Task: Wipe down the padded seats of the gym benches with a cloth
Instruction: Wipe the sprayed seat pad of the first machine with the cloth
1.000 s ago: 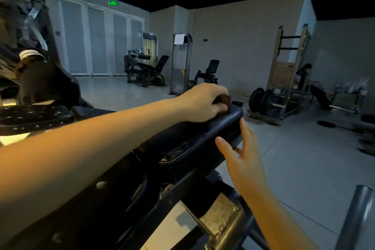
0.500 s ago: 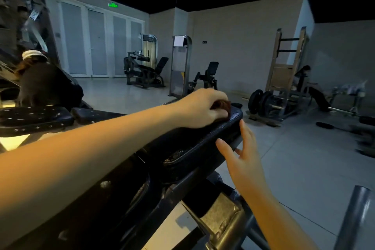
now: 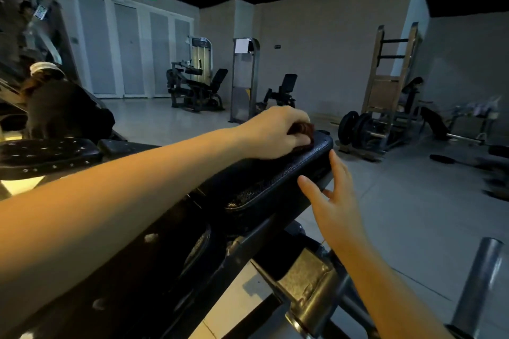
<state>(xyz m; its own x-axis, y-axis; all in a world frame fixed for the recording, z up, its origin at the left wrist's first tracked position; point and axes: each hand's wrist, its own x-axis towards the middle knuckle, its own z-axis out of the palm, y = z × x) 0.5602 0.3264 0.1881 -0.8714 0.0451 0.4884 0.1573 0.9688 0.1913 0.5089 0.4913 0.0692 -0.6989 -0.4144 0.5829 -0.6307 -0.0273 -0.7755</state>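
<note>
The left hand [image 3: 272, 133] grips a bunched reddish-brown cloth [image 3: 305, 129], fingers curled over it, and presses it onto the far end of the black textured padded seat [image 3: 275, 179] under the palm. The cloth peeks out just ahead of the knuckles, near the seat's rounded far corner. The right hand [image 3: 337, 201] is spread wide with straight fingers, below the left hand, its fingertips against the seat's side edge. Beneath the right wrist lies the worn grey metal frame [image 3: 311, 281].

Bare forearms, left hand [image 3: 272, 132], right hand [image 3: 336, 201]
</note>
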